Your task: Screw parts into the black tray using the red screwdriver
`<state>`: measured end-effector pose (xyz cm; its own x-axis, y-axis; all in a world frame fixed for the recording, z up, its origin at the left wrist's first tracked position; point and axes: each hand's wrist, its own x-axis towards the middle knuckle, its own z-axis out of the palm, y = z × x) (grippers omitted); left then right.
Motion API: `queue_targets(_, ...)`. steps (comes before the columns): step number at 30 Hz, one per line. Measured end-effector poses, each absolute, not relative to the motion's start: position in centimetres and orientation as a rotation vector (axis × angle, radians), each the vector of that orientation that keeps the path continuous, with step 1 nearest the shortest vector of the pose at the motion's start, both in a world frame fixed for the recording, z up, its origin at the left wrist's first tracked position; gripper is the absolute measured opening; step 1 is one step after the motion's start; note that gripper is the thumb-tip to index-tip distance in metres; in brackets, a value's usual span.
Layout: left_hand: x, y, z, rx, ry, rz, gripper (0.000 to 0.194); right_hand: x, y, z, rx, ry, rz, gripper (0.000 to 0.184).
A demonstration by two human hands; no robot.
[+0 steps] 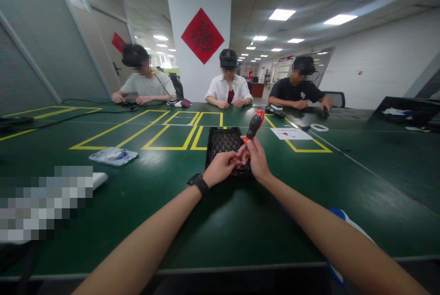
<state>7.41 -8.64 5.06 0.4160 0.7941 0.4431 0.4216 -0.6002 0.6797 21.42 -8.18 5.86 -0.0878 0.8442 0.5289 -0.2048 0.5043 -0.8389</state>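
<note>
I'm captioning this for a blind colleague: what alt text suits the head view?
A person's right hand holds a red-and-black screwdriver, the left hand near its lower end, over a black tray on a green table. Three people in headgear sit across from them.

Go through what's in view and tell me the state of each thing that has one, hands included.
Screwdriver: tilted, handle end up.
Right hand: closed on the screwdriver.
Left hand: fingers curled by the screwdriver's lower end; grip unclear.
Black tray: lying on the table, partly covered by the hands.
Black wristwatch: worn on the left wrist.
White sheet: lying flat.
Ceiling lights: on.
</note>
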Motion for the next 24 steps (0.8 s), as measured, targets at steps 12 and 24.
queue_targets(12, 7.23, -8.46, 4.55, 2.232, 1.157, 1.082, 0.016, 21.24, -8.39, 5.58, -0.585, -1.445, 0.921, 0.029)
queue_targets(24, 7.44, -8.82, 5.01, 2.274, 0.955, 1.088, 0.012, 21.25, -8.40, 5.66, -0.617, -1.405, 0.900, 0.034)
